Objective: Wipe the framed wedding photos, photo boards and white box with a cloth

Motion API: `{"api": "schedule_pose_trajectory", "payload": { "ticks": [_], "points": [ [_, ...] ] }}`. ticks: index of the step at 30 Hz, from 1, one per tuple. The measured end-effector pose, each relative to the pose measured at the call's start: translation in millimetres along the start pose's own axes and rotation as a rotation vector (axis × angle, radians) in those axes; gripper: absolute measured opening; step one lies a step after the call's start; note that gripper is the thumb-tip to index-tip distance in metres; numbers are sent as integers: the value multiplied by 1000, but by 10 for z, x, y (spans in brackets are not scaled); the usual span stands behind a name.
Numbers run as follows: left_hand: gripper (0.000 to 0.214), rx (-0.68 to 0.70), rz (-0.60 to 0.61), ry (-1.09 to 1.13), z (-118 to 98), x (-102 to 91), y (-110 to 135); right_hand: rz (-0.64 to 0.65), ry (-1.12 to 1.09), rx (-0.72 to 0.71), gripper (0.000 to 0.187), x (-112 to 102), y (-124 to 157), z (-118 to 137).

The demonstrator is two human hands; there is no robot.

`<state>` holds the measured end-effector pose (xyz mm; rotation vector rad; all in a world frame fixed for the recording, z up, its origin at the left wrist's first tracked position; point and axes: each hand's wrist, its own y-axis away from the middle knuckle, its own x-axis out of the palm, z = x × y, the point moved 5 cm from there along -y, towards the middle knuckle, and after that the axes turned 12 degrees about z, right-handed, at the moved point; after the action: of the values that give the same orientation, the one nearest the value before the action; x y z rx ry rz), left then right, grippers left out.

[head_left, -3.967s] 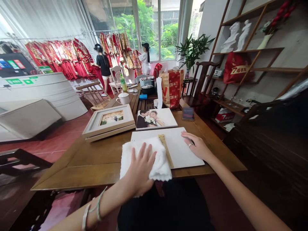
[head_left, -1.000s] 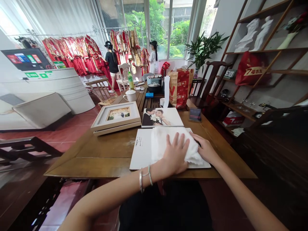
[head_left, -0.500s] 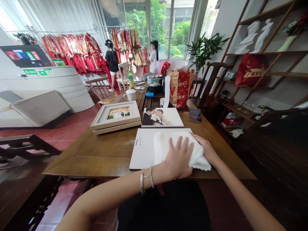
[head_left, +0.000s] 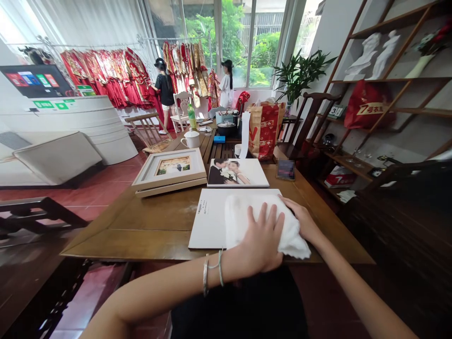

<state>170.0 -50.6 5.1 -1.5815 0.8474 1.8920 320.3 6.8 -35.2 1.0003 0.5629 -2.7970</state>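
Observation:
A white cloth [head_left: 243, 214] lies on a white flat board [head_left: 208, 221] at the near edge of the wooden table [head_left: 151, 230]. My left hand [head_left: 259, 240] presses flat on the cloth, fingers stretched out. My right hand [head_left: 303, 221] rests on the board's right edge, touching the cloth, fingers partly hidden under it. Beyond the board lie a photo album [head_left: 236, 173] and a stack of framed photos [head_left: 171, 170].
Farther along the table stand a red paper bag [head_left: 264, 127], a white teapot [head_left: 191, 139], a small sign [head_left: 286, 168] and a pot. Wooden shelves [head_left: 381, 84] rise at right. Two people stand by racks of red garments [head_left: 106, 80] near the window.
My left hand with the cloth has slid from the board's left side to its right side, then a little nearer to me. The right hand stayed at the board's right edge.

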Motion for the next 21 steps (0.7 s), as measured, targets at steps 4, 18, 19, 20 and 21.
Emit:
{"api": "schedule_pose_trajectory", "payload": {
  "ticks": [4, 18, 19, 20, 21],
  "points": [
    [81, 73, -15, 9, -149, 1, 188, 13, -7, -13, 40, -8, -8, -11],
    [77, -116, -8, -8, 385, 32, -337, 24, 31, 3, 42, 43, -7, 14],
    [78, -110, -5, -13, 358, 35, -302, 17, 30, 8, 42, 44, -7, 7],
    [78, -100, -2, -18, 320, 35, -255, 9, 28, 13, 42, 43, -7, 1],
    [79, -88, 1, -22, 275, 33, -199, 2, 26, 16, 42, 42, -7, -2]
  ]
}}
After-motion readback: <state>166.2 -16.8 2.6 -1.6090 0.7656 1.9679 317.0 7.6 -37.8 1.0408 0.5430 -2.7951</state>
